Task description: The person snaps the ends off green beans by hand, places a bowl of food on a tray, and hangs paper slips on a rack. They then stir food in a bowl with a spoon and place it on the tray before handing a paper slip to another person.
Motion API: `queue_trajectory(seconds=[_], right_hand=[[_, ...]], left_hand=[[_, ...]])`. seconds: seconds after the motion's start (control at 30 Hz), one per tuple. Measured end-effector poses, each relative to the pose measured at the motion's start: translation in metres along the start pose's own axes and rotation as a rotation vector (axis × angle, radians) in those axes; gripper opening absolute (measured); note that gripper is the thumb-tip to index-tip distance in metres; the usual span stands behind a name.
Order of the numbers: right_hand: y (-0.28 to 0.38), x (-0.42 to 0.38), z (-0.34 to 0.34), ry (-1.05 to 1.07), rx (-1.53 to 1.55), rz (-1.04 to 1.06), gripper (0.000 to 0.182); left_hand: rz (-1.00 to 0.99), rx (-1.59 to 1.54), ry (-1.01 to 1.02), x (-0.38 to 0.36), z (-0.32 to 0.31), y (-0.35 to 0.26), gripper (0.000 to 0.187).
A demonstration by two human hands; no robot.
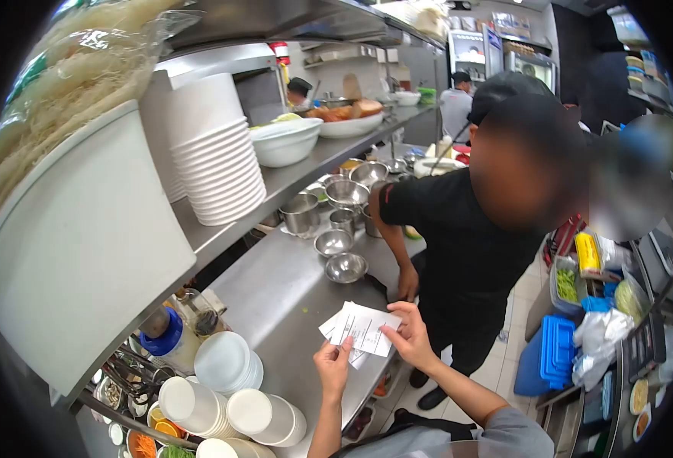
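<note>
Several white printed paper slips, like order tickets (365,330), overlap in front of me above the edge of the steel counter (291,301). My left hand (334,365) pinches them at the lower left, thumb on top. At their right side my right hand (410,336) grips the top slip between thumb and fingers. The print is too small to read. A co-worker in a black shirt (458,221) stands just beyond the slips, one hand (407,282) resting at the counter edge.
Stacked white bowls (218,168) and a white bowl of food (287,142) stand on the shelf at left. Upturned paper tubs (264,416) and lids (226,362) sit below it. Steel mixing bowls (346,267) line the counter. A blue bin (546,355) stands at right.
</note>
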State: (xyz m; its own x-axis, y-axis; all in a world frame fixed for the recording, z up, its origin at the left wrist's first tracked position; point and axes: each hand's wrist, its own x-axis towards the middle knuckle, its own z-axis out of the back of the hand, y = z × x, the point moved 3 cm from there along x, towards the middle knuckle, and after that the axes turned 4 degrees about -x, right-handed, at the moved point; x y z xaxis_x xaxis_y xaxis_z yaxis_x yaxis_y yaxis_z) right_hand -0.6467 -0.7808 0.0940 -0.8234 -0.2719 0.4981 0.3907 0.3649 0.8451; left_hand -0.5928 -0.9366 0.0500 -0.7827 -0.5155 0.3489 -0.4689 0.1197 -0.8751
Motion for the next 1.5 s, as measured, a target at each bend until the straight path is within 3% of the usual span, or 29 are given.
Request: queue_trajectory(seconds=[0.1, 0.17, 0.23, 0.33, 0.47, 0.53, 0.57, 0.63, 0.73, 0.83, 0.93, 1.03, 1.1, 1.23, 1.33, 1.47, 1.5], right_hand=[[0.012, 0.028, -0.007, 0.252, -0.358, -0.079, 0.029], [0.007, 0.052, -0.009, 0.489, -0.404, 0.101, 0.017], [-0.002, 0.069, -0.009, 0.448, -0.347, 0.128, 0.017], [-0.009, 0.093, -0.014, 0.408, -0.418, 0.103, 0.021], [-0.009, 0.120, -0.016, 0.482, -0.554, 0.179, 0.019], [-0.013, 0.125, -0.013, 0.545, -0.181, -0.028, 0.022], [-0.017, 0.128, -0.012, 0.571, 0.007, -0.130, 0.023], [-0.027, 0.137, -0.005, 0.489, 0.374, -0.382, 0.047], [-0.024, 0.147, -0.007, 0.446, 0.177, -0.194, 0.061], [-0.048, 0.163, 0.004, 0.474, -0.105, -0.179, 0.046], [-0.053, 0.180, 0.014, 0.416, 0.087, -0.330, 0.035], [-0.014, 0.235, 0.035, -0.005, -0.399, 0.481, 0.043], [0.036, 0.273, 0.041, -0.359, -0.352, 0.648, 0.044], [0.069, 0.392, 0.088, -0.253, -0.644, 0.863, 0.041], [0.083, 0.485, 0.112, -0.346, -0.085, 0.688, 0.039], [0.093, 0.606, 0.146, -0.401, 0.446, 0.646, 0.043], [0.099, 0.625, 0.152, -0.312, 0.489, 0.606, 0.061]], left_hand=[[-0.038, 0.056, -0.058, 0.014, 0.011, -0.001, 0.019], [-0.011, 0.028, -0.085, 0.032, 0.012, -0.006, 0.019], [-0.083, 0.258, -0.124, 0.052, 0.021, -0.001, 0.017], [-0.264, 0.321, -0.219, 0.073, 0.006, -0.021, 0.014], [-0.227, 0.203, -0.239, 0.092, 0.003, -0.007, 0.014], [-0.215, 0.107, -0.241, 0.101, 0.002, -0.002, 0.015], [-0.198, 0.023, -0.204, 0.104, 0.000, -0.002, 0.015], [-0.161, -0.144, -0.128, 0.108, -0.008, -0.006, 0.015], [-0.141, -0.306, 0.071, 0.112, -0.018, 0.003, 0.012], [-0.112, -0.355, 0.381, 0.117, -0.022, 0.020, 0.010], [-0.204, -0.183, 0.474, 0.122, -0.049, 0.016, 0.009], [-0.121, -0.293, 0.343, 0.128, -0.071, 0.034, 0.013], [-0.174, 0.026, 0.178, 0.128, -0.062, 0.089, 0.009], [-0.047, 0.518, -0.082, 0.104, -0.001, 0.207, 0.015], [-0.017, 0.625, -0.233, 0.084, 0.013, 0.232, 0.015], [-0.213, 0.784, -0.182, 0.060, 0.027, 0.261, 0.016], [-0.200, 0.795, -0.183, 0.061, 0.027, 0.265, 0.016]])
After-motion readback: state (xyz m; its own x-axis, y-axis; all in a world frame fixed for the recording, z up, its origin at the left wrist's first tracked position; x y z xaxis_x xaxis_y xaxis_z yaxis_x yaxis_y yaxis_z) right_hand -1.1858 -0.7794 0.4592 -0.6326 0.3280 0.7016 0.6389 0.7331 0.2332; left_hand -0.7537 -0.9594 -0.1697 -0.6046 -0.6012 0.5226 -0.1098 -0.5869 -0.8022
